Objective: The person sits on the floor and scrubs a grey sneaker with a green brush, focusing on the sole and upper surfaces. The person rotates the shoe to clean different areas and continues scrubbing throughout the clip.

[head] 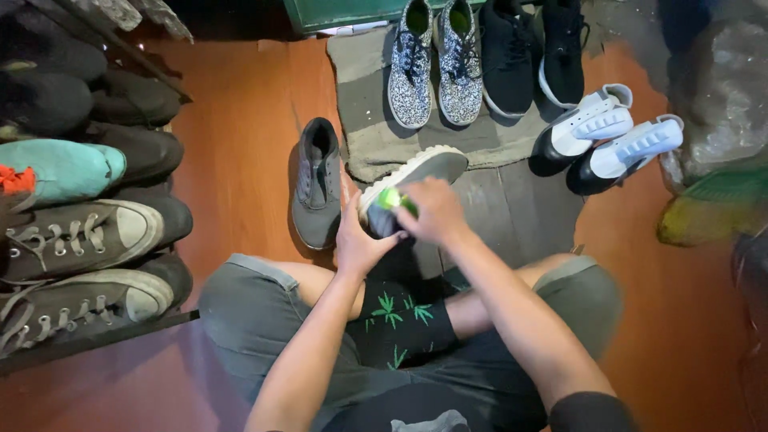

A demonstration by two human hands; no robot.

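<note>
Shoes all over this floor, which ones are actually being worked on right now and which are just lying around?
In hand:
- grey shoe, gripped by the left hand
- green object, pressed to that shoe by the right hand

Lying about:
- single grey shoe on the floor
- speckled pair and black pair on the mat
- black-and-white pair
- sneakers on the rack

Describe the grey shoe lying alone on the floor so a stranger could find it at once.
Start at the grey mat holding pairs of sneakers. Just off its left edge, on the orange floor, lies a single grey lace-up shoe, beside the left hand. Unlike the paired shoes, it lies alone, off the mat.
</note>
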